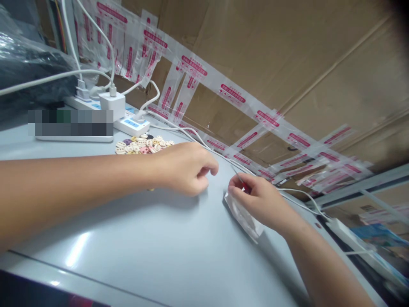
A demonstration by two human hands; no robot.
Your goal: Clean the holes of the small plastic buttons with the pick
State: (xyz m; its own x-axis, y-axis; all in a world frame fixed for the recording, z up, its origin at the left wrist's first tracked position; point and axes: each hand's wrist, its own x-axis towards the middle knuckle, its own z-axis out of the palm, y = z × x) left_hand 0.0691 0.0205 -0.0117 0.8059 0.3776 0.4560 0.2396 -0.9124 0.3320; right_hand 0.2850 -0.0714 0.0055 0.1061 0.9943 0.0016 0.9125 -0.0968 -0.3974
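Note:
My right hand [258, 198] pinches the top edge of a small clear plastic bag [244, 219] that lies on the pale grey table [153, 247]. My left hand [188, 168] hovers a little to the left of the bag, fingers curled with thumb and forefinger nearly touching; whether it holds a small piece is hidden. Behind the left hand lies a pile of small pastel ring-shaped pieces [142, 145].
A white power strip [128, 121] with a plugged-in charger [111, 104] and white cables [191, 134] sits at the back left. Clear bags with red print [230, 96] hang along the cardboard wall [287, 51]. The table edge drops off at right.

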